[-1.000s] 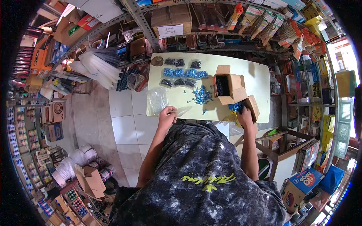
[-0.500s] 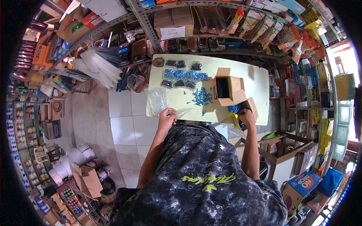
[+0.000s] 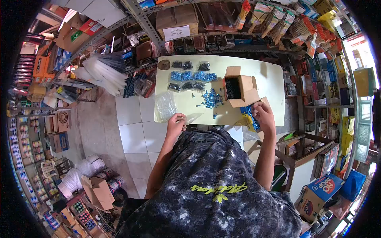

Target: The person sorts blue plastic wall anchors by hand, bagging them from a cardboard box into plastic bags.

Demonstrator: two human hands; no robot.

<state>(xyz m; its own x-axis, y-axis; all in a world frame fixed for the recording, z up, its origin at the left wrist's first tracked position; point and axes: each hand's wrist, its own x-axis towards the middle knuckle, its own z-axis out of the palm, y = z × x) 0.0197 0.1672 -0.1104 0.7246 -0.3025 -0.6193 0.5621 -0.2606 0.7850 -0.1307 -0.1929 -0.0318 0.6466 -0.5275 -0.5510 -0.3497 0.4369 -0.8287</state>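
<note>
My left hand is closed at the table's front edge, pinching a small clear plastic bag that sticks out to the right. My right hand hovers by a box of blue wall plugs, fingertips pinched together; anything between them is too small to see. Left of that box lies a loose pile of blue wall plugs. An open cardboard carton with dark screw-like pieces inside stands behind. Filled bags of blue plugs and bags of dark pieces lie in rows.
The pale table also carries a stack of clear bags on its left and a brown round object at the far corner. Metal shelving runs behind. A wooden frame stands at the right.
My right hand has lifted up and away from inside the box of blue plugs, with the fingertips now pinched. My left hand and its bag stay in place. The view has shifted slightly.
</note>
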